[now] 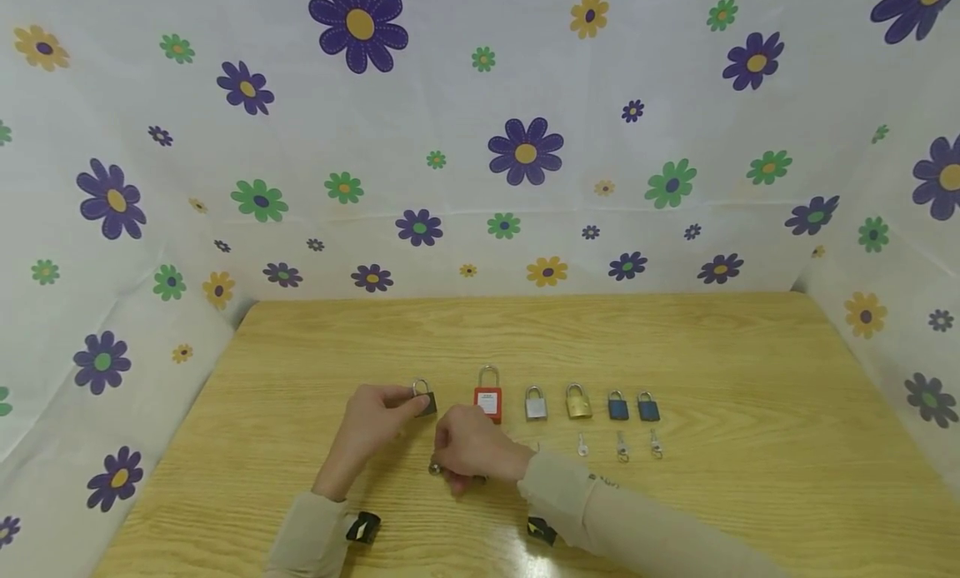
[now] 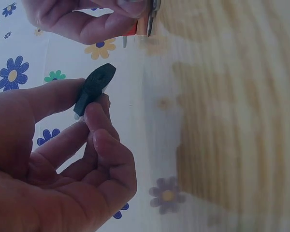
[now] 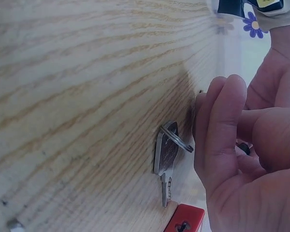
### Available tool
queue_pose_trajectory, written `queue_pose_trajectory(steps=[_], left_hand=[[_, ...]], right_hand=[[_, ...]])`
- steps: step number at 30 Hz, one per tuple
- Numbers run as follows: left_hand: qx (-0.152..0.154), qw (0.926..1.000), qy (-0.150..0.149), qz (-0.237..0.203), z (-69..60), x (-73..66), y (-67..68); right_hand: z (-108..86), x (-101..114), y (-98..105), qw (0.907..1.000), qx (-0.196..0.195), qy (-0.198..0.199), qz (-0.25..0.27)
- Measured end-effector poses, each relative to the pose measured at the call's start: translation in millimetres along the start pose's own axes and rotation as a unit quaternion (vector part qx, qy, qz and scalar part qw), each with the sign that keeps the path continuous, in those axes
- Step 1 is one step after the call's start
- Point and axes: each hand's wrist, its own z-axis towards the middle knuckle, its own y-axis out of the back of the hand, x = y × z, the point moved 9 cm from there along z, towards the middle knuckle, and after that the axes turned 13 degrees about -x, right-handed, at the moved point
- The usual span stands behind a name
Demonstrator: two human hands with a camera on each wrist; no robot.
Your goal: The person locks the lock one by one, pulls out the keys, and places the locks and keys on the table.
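Note:
My left hand pinches a small black padlock between thumb and fingers, its silver shackle upward in the head view. Just to the right, my right hand is low over the table, its fingertips pinching a small metal key. The fingers hide most of that key in the right wrist view. Under the right hand, another key with a split ring lies on the wood. It points toward a red padlock with a white label, which stands behind the hand.
To the right, a silver padlock, a brass padlock and two blue padlocks continue the row. Keys lie in front of them. A flowered white cloth encloses the wooden table at the back and sides.

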Motion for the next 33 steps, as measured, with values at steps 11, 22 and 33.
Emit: queue_pose_trajectory(steps=[11,22,33], left_hand=[[0.004,0.9998,-0.003,0.019,3.7,-1.1,-0.4],[0.028,0.9981,-0.017,0.052,4.6,-1.1,-10.4],[0.041,0.9932,-0.046,0.099,7.3,-2.5,-21.3]], right_hand=[[-4.6,-3.2,24.6,0.9989,-0.009,0.026,0.038],[-38.7,-32.3,112.2,0.9954,-0.077,-0.026,0.051],[-70.3,-61.6,173.0,0.9896,-0.122,-0.053,0.054]])
